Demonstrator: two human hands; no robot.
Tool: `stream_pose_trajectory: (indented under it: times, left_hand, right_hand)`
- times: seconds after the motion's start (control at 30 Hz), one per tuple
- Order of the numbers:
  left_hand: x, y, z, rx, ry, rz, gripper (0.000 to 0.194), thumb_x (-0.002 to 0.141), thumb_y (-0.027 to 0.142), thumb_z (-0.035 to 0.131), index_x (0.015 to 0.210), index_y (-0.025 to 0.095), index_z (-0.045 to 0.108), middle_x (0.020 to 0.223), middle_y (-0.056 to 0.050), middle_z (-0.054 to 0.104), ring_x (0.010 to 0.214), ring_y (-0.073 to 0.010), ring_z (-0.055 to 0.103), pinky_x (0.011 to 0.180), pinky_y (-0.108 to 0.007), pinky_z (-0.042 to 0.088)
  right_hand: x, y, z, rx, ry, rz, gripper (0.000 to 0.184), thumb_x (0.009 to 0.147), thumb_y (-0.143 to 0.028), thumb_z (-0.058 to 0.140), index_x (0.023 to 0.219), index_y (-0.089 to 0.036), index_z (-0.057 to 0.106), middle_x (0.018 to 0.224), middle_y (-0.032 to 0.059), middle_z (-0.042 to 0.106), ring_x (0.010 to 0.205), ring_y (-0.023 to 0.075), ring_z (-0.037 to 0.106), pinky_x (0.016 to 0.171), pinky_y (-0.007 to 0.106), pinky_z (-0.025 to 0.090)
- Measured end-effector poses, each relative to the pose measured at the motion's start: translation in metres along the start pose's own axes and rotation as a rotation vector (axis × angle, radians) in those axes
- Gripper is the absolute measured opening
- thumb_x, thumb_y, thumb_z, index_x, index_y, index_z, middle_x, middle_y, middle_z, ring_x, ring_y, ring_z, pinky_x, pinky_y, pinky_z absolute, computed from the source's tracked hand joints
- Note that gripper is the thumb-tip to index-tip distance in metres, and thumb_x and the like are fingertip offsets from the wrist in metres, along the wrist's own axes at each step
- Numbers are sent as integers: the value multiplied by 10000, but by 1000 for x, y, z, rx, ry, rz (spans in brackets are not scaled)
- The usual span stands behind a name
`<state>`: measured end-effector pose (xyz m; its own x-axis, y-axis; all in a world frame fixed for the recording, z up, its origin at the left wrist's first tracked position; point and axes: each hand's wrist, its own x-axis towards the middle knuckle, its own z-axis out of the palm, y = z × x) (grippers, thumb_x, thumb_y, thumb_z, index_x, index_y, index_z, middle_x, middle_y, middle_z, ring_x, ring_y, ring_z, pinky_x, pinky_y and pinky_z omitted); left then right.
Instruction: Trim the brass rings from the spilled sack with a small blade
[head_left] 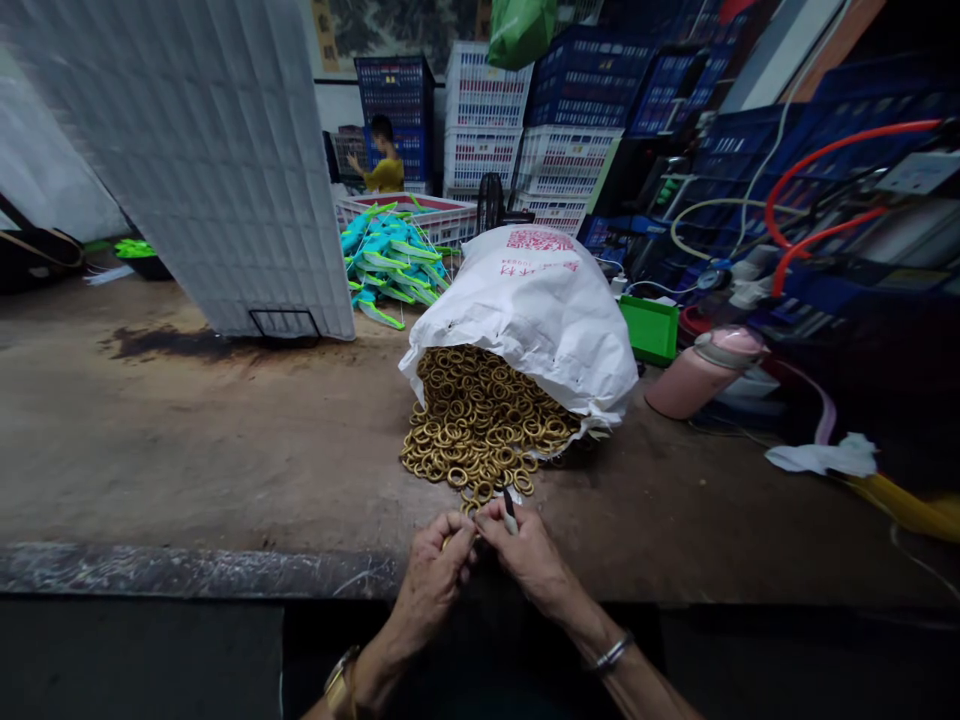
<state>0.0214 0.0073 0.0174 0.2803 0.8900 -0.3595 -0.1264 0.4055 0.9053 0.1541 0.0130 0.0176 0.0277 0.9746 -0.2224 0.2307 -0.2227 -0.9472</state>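
At the table's front edge, my left hand is closed, its fingers curled round a gold-coloured ring that shows only in part. Close beside it, fingertips nearly touching, my right hand is closed on a slim tool with a dark end and a pale part; its exact kind is unclear. Just beyond both hands lies a heap of gold-coloured rings, spilling out of the open mouth of a white woven sack lying on its side.
A tall ribbed white panel stands on the wooden table at left. Behind the sack lie turquoise and green pieces. To the right are a pink bottle, a green tray and hoses. A person and stacked crates are farther back.
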Motion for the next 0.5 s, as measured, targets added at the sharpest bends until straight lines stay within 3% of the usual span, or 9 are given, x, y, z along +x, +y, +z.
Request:
stream_pose_trajectory:
  times: [0.1,0.3,0.5]
  left_hand:
    - [-3,2,2,26,-39,8,301,731,453,553,658,168,489,527,61,444,406,-43,314,409,-177,236]
    - [-4,-2,1,-4,-82,150,239,713,384,604,718,153,545,582,51,456,491,-61,348,471,-191,273]
    - [-3,-4,-5,-52,-150,-8,278,731,432,578,743,171,483,555,64,444,399,-33,297,375,-166,201]
  right_hand:
    - [2,0,1,-27,35,-12,231,680,-385,525,596,-169,519,531,-45,446,513,84,374,490,204,314]
    - [4,7,3,17,28,2,276,685,-424,524,565,-186,451,492,-66,380,478,75,320,466,203,288]
    - [3,8,4,53,2,-4,307,713,-449,508,562,-196,425,473,-71,366,458,73,310,452,205,276]
